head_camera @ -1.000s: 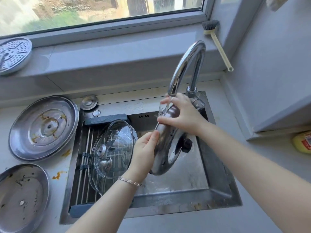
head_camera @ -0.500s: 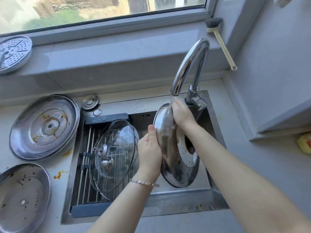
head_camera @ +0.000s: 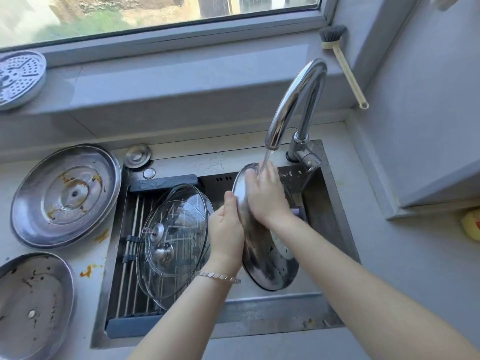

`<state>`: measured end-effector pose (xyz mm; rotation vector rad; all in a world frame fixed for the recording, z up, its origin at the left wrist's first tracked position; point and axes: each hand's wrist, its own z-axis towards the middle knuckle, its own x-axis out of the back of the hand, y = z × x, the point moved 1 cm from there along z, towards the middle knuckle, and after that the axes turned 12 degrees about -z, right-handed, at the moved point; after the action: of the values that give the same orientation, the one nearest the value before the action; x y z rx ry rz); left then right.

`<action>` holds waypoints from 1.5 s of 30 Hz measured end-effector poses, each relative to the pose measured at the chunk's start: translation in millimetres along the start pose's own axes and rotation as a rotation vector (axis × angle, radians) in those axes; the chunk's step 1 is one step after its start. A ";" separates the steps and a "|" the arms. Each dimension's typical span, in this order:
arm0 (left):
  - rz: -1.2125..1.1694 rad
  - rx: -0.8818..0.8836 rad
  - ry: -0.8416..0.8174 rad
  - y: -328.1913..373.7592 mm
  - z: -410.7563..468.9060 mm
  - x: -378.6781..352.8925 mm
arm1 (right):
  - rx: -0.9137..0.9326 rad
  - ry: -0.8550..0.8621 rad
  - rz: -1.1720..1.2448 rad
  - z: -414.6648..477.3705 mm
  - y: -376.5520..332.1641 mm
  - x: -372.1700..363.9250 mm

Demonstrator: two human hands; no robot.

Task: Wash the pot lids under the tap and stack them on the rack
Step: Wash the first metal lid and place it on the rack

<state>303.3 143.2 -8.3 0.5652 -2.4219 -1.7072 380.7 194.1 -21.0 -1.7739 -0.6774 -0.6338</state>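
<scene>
left hand (head_camera: 227,235) grips steel lid (head_camera: 261,261), right hand (head_camera: 265,196) presses it; glass lids (head_camera: 176,237) alongside.

Single head-worn view, forward and down, close over the sink (head_camera: 335,193) below the window (head_camera: 166,29).

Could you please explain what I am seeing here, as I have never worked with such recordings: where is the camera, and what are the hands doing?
There is no machine: a person wears one wide-angle camera on the head, looking down at their own arms. This single picture is that view. The left hand grips the rim of a steel lid held on edge over the sink; the right hand lies flat against its face, under water running from the tap. On the rack across the sink's left half rest glass lids. Two stained steel lids lie on the counter to the left, and a brush leans in the window corner.
</scene>
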 end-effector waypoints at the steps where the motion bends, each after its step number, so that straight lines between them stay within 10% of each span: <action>1: -0.048 0.040 0.016 -0.7 3.1 1.0 | 0.099 -0.013 -0.061 -14.5 -5.5 -5.2; 4: -0.055 0.025 -0.004 -0.1 6.9 4.8 | 0.197 -0.005 -0.026 -26.3 -7.5 -7.9; 10: 0.059 -0.240 -0.152 9.8 -8.9 13.0 | -0.450 -0.113 0.547 46.2 26.3 12.8; 13: 0.014 -0.226 -0.102 10.9 -8.9 15.4 | -0.500 -0.054 0.436 51.1 20.1 13.9; 23: -0.342 0.194 0.321 13.7 40.8 26.2 | 0.609 0.135 -0.237 -55.4 21.8 -34.0; 39: -0.358 0.191 0.351 10.9 18.2 28.4 | 0.741 0.103 -0.284 -65.4 19.4 -29.0; 45: -0.365 0.145 0.550 19.2 12.0 21.8 | 0.350 -0.052 -0.110 -63.6 33.8 -16.2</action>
<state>275.0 151.3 2.9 1.3620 -2.1302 -1.2466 387.7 122.4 -37.0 -1.4397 -0.8702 -0.5085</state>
